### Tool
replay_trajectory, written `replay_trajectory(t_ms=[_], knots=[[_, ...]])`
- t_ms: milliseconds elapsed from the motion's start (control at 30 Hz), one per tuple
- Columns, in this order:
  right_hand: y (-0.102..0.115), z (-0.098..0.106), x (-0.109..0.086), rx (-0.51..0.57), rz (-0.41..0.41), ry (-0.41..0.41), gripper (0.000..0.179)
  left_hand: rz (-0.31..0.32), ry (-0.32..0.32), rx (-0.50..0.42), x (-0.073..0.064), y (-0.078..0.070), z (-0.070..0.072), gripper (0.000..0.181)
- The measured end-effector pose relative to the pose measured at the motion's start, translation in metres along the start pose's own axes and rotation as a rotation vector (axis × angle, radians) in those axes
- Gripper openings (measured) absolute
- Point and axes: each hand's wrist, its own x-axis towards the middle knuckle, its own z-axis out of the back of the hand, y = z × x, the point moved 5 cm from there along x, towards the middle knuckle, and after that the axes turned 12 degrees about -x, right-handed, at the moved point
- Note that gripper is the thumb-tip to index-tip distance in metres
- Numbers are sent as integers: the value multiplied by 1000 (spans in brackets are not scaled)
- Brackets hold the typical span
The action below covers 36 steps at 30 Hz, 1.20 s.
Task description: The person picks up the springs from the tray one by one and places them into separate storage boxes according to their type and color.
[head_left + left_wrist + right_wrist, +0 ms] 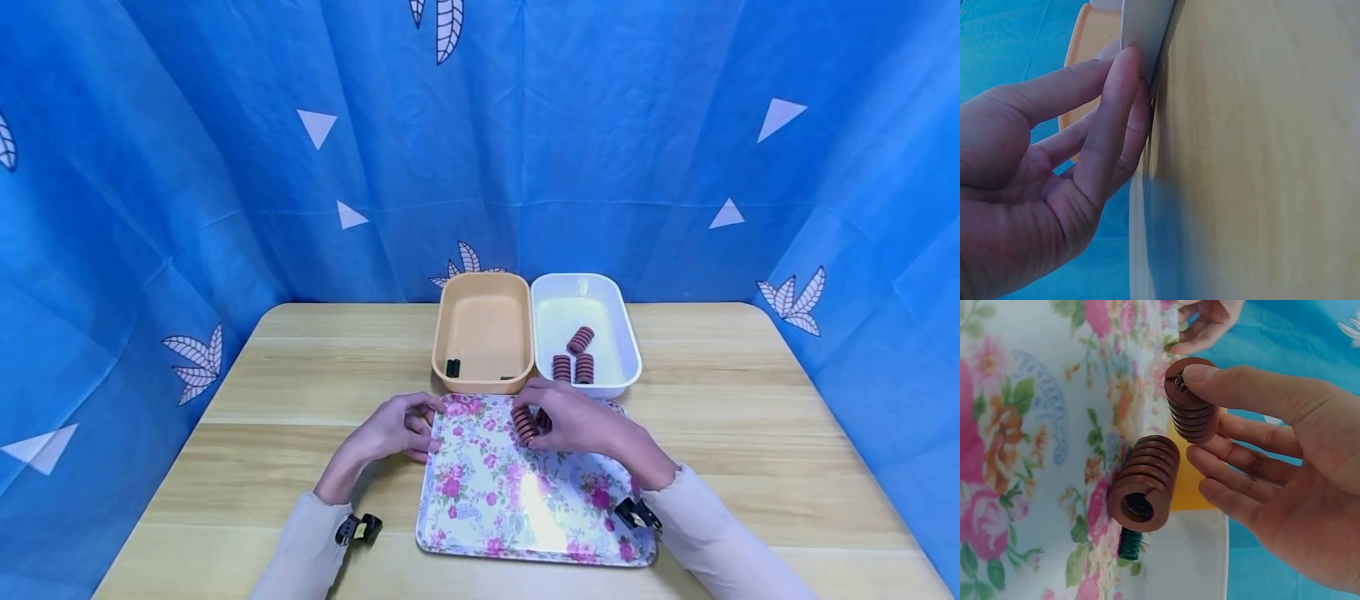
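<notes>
In the right wrist view, my right hand (1310, 450) pinches a brown coil spring (1194, 415) between thumb and fingers, the thumb across its near end. A small dark coil shows in that end's opening. Beside it, a second brown coil spring (1141, 487) lies on the flowered tray (480, 500). A small green spring (1129, 544) lies just beyond that one. In the head view, my right hand partly covers the second spring. My left hand (393, 429) grips the tray's left rim, its fingertips against the side wall (1147, 31) in the left wrist view.
Behind the tray stand an orange bin (487, 325) and a white bin (622, 333), side by side. Small dark springs (453, 367) lie in the orange bin. Three brown springs (583, 368) lie in the white one. Blue curtain (480, 150) surrounds the wooden table (300, 367).
</notes>
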Motion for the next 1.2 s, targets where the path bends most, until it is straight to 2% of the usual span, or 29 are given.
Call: replay_trajectory(t_ms=[367, 600, 1200], knots=[[-1, 16, -15, 27, -22, -84, 50, 10, -6, 14, 0, 0, 0, 53], [-3, 28, -24, 51, 21, -158, 51, 1, -6, 19, 0, 1, 1, 53], [-19, 54, -47, 85, 18, -292, 52, -4, 2, 10, -1, -2, -1, 54]])
